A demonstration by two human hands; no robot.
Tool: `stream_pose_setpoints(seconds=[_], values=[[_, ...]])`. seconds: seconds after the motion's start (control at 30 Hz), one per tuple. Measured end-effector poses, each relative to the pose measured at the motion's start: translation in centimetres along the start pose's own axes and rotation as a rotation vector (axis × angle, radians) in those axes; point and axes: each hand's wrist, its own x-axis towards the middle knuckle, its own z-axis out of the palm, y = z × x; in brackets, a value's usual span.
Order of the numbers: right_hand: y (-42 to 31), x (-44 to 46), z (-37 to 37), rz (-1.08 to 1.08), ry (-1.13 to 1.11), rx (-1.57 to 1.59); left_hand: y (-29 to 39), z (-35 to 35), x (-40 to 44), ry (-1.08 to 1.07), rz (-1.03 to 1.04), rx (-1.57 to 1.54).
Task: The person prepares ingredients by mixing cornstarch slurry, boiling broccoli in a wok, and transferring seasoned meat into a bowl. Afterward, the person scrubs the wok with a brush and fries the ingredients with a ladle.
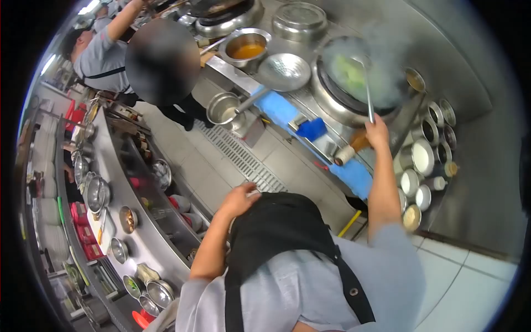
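Note:
My right hand [378,133] is closed around the long metal handle of a cooking ladle [369,94]. The ladle's far end reaches into a steaming wok [387,97] on the range, where green vegetables [351,72] lie; steam blurs the ladle's head. By the waist of my black apron [276,221], my left hand [240,200] is empty, its fingers loosely apart. A blue cloth [312,129] rests on the range edge, left of my right hand. Below that hand lies a wooden-ended handle [345,155].
Seasoning containers [423,156] crowd the range's right side. A perforated strainer [285,72] and a pot of orange liquid [246,50] stand left of the wok. Behind my left side runs a steel counter [119,166] with bowls. A co-worker [105,61] stands farther along.

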Motion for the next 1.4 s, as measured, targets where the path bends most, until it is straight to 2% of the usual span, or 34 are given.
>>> stream_pose_setpoints(seconds=[0.1, 0.13, 0.2, 0.23, 0.3, 0.43, 0.5, 0.57, 0.63, 0.73, 0.9, 0.97, 1.0, 1.03, 1.1, 1.13, 1.2, 1.23, 1.27, 1.3, 1.33, 1.4], values=[[-4.4, -7.4, -0.8, 0.070, -0.053, 0.459, 4.4, -0.5, 5.9, -0.094, 0.149, -0.039], [-6.5, -10.0, -2.3, 0.099, -0.088, 0.416, 5.5, -0.4, 7.9, -0.096, 0.187, 0.008], [-7.5, -12.7, -4.3, 0.183, -0.169, 0.606, 6.6, 0.3, 12.4, -0.090, 0.299, 0.084], [-7.3, -12.3, -4.6, 0.175, -0.171, 0.608, 6.7, 0.8, 14.9, -0.086, 0.377, 0.118], [-5.9, -10.5, -5.4, 0.310, -0.233, 0.657, 9.2, 0.5, 18.8, -0.067, 0.445, 0.171], [-6.9, -6.3, -2.4, 0.282, -0.158, 0.486, 11.9, 1.8, 26.1, -0.052, 0.543, 0.121], [-8.9, -5.5, -0.3, 0.302, 0.045, 0.686, 12.5, 2.4, 29.3, 0.078, 0.601, 0.207], [-9.4, -5.1, 0.9, 0.294, 0.206, 0.744, 13.7, 1.4, 31.1, -0.078, 0.534, 0.245], [-10.8, -3.6, 0.2, 0.374, 0.265, 0.569, 12.5, 3.4, 33.2, 0.015, 0.636, 0.401], [-9.7, 0.1, 0.2, 0.479, 0.266, 0.543, 13.7, 3.9, 34.4, -0.140, 0.686, 0.461], [-14.0, 2.9, 1.5, 0.594, 0.160, 0.557, 14.2, 6.0, 35.3, -0.189, 0.747, 0.549], [-14.1, 2.7, 1.8, 0.479, 0.083, 0.268, 13.5, 7.6, 36.4, -0.217, 0.844, 0.532], [-11.2, 2.4, 2.5, 0.381, 0.049, 0.047, 13.5, 8.2, 36.8, -0.225, 0.926, 0.499], [-11.0, 1.6, 1.4, 0.385, 0.051, 0.045, 14.4, 7.2, 36.5, -0.229, 0.929, 0.498], [-10.9, -1.7, -0.2, 0.129, 0.021, -0.078, 15.4, 3.9, 35.3, -0.499, 0.700, 0.246], [-10.2, -3.3, -0.6, 0.127, 0.013, -0.075, 14.9, 2.4, 33.9, -0.384, 0.638, 0.095], [-8.6, -6.2, -1.1, 0.201, 0.038, 0.254, 13.9, -1.1, 33.1, -0.603, 0.276, -0.402], [-8.3, -7.0, -1.1, 0.192, 0.032, 0.262, 13.5, -2.8, 32.2, -0.624, 0.092, -0.698], [-8.1, -7.6, -0.9, 0.269, 0.111, 0.399, 12.6, -4.4, 31.2, -0.635, -0.094, -0.987], [-7.9, -7.8, -0.7, 0.350, 0.190, 0.538, 9.3, -4.3, 31.7, -0.559, -0.160, -1.141], [-7.5, -7.2, -0.7, 0.349, 0.189, 0.551, 9.5, -5.6, 30.3, -0.579, -0.202, -1.312], [-7.0, -6.7, -0.4, 0.515, 0.239, 0.567, 9.5, -6.6, 28.6, -0.536, -0.240, -1.376]])
